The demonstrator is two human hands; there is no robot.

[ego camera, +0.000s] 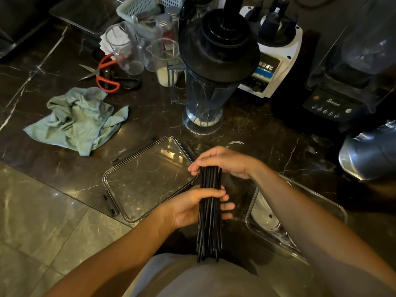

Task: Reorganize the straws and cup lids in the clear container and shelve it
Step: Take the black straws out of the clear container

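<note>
A bundle of black straws [209, 228] stands upright over the counter's near edge. My left hand [194, 207] grips the bundle around its middle. My right hand [225, 161] lies flat over the straws' top ends, fingers together. The clear container [334, 207] sits to the right, partly hidden under my right forearm, with white cup lids [262, 211] showing inside. Its clear lid [147, 179], with black clips, lies flat on the counter just left of my hands.
A blender jug with a black lid [214, 69] stands behind the hands. Two blender bases [276, 50] [334, 103] and a metal jug [370, 153] fill the right. A green cloth [79, 121], red scissors [102, 73] and clear measuring cups [128, 50] lie at the left back.
</note>
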